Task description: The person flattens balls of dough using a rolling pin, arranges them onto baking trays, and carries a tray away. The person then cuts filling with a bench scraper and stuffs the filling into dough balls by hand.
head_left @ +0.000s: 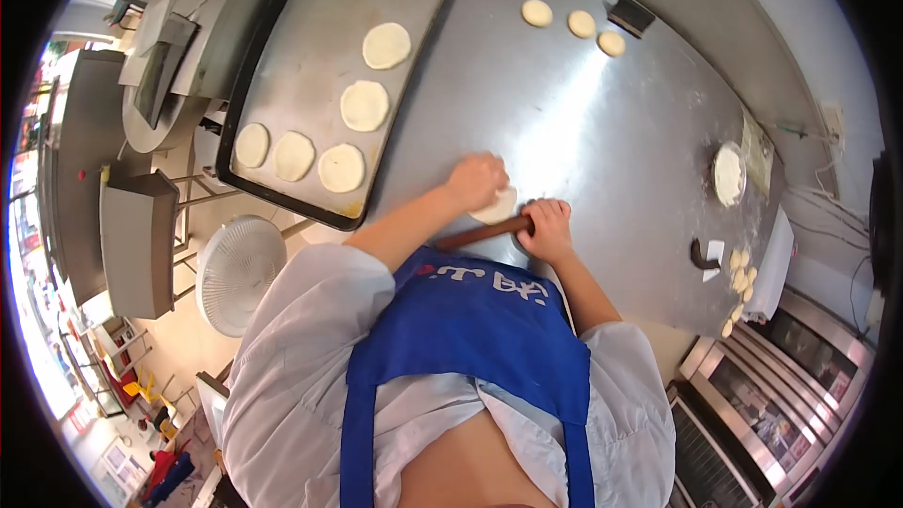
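A flat round of dough (496, 208) lies on the metal table in front of my apron. My left hand (478, 181) is closed at its far left edge, fingers curled down onto the dough; the fingertips are partly hidden. My right hand (548, 228) is wrapped around one end of a brown wooden rolling pin (484, 232). The pin slants across the near side of the dough, and its other end reaches toward my apron.
On the left stands a dark-rimmed baking tray (353, 216) with several flat dough rounds. Three small dough pieces (581, 24) sit at the back beside a dark metal block (630, 16). To the right are a flour bowl (728, 174), a dark curved tool (702, 255) and several dough pieces (740, 279).
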Motion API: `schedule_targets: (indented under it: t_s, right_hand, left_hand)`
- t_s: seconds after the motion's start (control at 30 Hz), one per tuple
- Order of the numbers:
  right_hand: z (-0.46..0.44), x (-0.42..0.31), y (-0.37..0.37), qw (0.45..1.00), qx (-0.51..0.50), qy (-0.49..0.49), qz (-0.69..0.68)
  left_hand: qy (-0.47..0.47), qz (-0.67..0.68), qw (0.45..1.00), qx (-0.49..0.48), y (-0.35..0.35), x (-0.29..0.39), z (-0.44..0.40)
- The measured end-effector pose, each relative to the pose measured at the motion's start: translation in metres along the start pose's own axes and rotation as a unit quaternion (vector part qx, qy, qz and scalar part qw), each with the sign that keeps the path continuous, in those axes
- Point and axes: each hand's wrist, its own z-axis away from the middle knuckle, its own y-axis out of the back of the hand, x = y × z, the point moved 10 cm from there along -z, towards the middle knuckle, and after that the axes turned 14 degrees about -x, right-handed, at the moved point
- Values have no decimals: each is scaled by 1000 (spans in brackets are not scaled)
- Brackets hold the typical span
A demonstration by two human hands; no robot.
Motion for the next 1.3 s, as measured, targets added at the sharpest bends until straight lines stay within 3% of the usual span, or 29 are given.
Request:
schedule_targets:
  t_s: [0.1,0.17,0.23,0.27,0.3,0.37,0.4,0.43,0.5,0.6,0.63,0.73,0.83,0.87,0.9,0.93,1.0,1.03,1.07,1.1,1.17,1.27,1.3]
  right_hand:
    - [4,1,20,997,77,-7,23]
    - [-2,5,23,994,105,-18,37]
    - [-21,10,28,991,123,-23,42]
    - [-34,12,33,990,135,-27,44]
    - [-45,12,36,988,144,-34,45]
    - [-67,17,37,988,137,-55,52]
    - [-76,20,37,987,135,-67,58]
    - [-79,23,36,986,135,-68,64]
    - [-80,23,38,986,142,-63,62]
    - [-80,26,37,985,145,-66,58]
    - [-79,26,37,986,141,-68,53]
    - [-77,29,31,988,130,-72,52]
    - [-80,29,33,992,106,-49,37]
    - [-87,24,46,995,93,-38,17]
    - [-94,21,58,996,80,-29,-3]
    - [-104,23,69,995,95,-22,-23]
    - [-143,42,91,992,121,-24,7]
    - [-172,60,104,990,130,-47,26]
    - [-205,77,123,986,146,-67,33]
    - [-237,98,140,979,180,-92,40]
    - [-285,126,162,935,264,-161,175]
    - [-317,157,148,903,249,-285,205]
    - [-324,158,140,929,221,-265,133]
  left_hand:
    - [40,278,959,44,25,-8,35]
    - [119,497,858,58,20,-53,48]
    - [210,683,692,104,5,-111,51]
    - [205,795,540,186,38,-123,50]
    - [75,876,445,170,58,-149,30]
    - [35,879,428,207,119,-202,8]
    - [46,857,454,239,146,-233,3]
    - [87,848,444,276,160,-261,-5]
    - [82,846,424,312,174,-323,-21]
    - [70,854,426,289,171,-372,-42]
    - [109,838,446,295,163,-387,-44]
    - [214,775,533,263,157,-397,-40]
    - [199,663,670,269,182,-386,-40]
    - [225,493,789,290,201,-380,-33]
    - [234,302,875,298,219,-364,-33]
    - [229,99,922,297,230,-337,-34]
    - [270,-91,905,317,234,-262,-24]
    - [216,-124,919,305,215,-213,-27]
    - [122,-12,965,234,195,-172,-36]
    - [63,-98,974,195,138,-136,-33]
    - [30,-15,996,83,95,-48,-20]
    - [99,-56,993,24,17,-20,13]
    - [107,-94,989,34,7,-16,26]
